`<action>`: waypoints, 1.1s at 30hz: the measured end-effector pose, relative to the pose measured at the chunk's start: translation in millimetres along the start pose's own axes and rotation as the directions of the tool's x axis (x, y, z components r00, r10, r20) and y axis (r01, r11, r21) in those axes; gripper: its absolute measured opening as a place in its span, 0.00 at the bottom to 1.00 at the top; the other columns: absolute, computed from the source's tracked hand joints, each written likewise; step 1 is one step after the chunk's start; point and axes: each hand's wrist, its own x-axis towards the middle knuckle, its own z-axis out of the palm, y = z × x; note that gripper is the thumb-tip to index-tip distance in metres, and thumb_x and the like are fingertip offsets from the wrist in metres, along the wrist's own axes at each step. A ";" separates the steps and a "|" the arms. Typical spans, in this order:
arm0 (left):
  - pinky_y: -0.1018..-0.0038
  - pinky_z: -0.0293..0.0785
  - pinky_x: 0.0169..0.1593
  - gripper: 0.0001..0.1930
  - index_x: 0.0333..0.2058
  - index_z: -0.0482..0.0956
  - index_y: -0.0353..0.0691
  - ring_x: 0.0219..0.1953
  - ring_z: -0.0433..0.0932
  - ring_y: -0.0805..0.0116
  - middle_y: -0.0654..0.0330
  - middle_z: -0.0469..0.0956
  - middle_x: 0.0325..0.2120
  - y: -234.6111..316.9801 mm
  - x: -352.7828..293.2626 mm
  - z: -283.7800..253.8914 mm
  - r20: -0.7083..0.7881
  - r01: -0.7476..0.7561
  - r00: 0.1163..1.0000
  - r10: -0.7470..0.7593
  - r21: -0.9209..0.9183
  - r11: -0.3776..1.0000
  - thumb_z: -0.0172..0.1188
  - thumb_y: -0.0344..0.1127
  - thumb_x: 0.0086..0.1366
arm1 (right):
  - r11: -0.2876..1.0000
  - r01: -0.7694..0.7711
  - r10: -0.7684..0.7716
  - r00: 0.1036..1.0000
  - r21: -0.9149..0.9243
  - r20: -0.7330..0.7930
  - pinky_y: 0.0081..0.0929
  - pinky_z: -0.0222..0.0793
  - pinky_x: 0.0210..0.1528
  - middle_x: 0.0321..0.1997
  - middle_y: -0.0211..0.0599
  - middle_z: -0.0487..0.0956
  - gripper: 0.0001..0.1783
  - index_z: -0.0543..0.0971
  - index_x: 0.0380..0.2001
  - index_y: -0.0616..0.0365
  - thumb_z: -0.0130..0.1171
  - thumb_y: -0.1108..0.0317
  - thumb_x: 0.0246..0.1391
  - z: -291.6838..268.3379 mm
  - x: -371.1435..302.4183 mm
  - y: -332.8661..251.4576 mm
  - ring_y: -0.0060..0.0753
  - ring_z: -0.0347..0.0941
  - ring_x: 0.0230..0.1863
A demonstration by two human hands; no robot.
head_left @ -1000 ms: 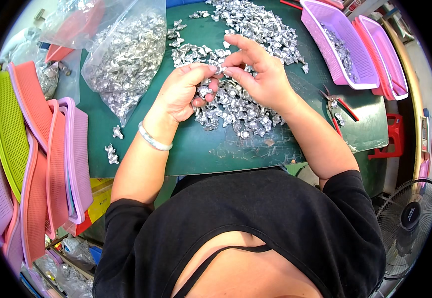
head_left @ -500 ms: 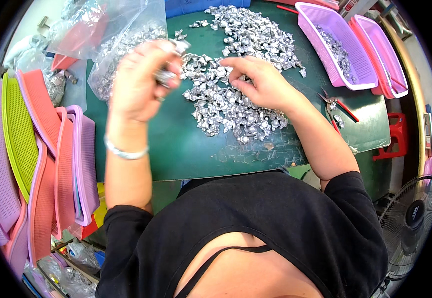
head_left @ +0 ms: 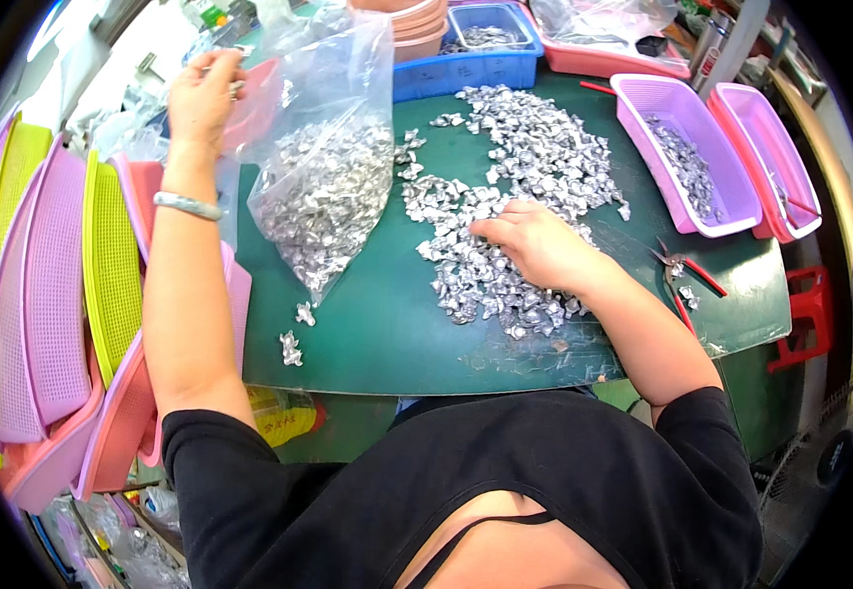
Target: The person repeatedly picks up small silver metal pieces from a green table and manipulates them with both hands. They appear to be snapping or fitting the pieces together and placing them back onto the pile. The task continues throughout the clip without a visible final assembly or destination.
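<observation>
My left hand [head_left: 204,98] is raised at the far left, past the edge of a clear plastic bag [head_left: 323,187] full of small silvery metal castings. Its fingers are curled around small metal castings [head_left: 238,88], only partly visible. My right hand [head_left: 539,243] rests on the heap of the same castings [head_left: 544,147] in the middle of the green table. Its fingers bend down together into the heap; their tips and anything between them are hidden. Two loose castings [head_left: 290,348] lie below the bag's pointed corner.
Red-handled pliers [head_left: 687,280] lie open at the right, near a purple basket [head_left: 633,128] of castings and a pink one [head_left: 741,157]. A blue bin [head_left: 446,77] stands at the back. Stacked plastic baskets [head_left: 53,314] crowd the left side. A red stool [head_left: 807,314] is at far right.
My left hand has swung outward to the far left, past the bag, with the castings in it. The right hand has come down onto the heap. The whole view has shifted left.
</observation>
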 end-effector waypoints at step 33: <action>0.86 0.65 0.24 0.08 0.32 0.75 0.39 0.21 0.69 0.82 0.68 0.73 0.21 -8.0 -183.4 116.5 0.613 0.332 0.729 -0.305 0.072 0.940 0.53 0.37 0.60 | 0.371 -0.236 0.504 0.863 0.898 0.019 0.12 0.64 0.35 0.32 0.30 0.75 0.25 0.65 0.50 0.62 0.53 0.80 0.46 -12.5 -1.0 4.2 0.15 0.69 0.33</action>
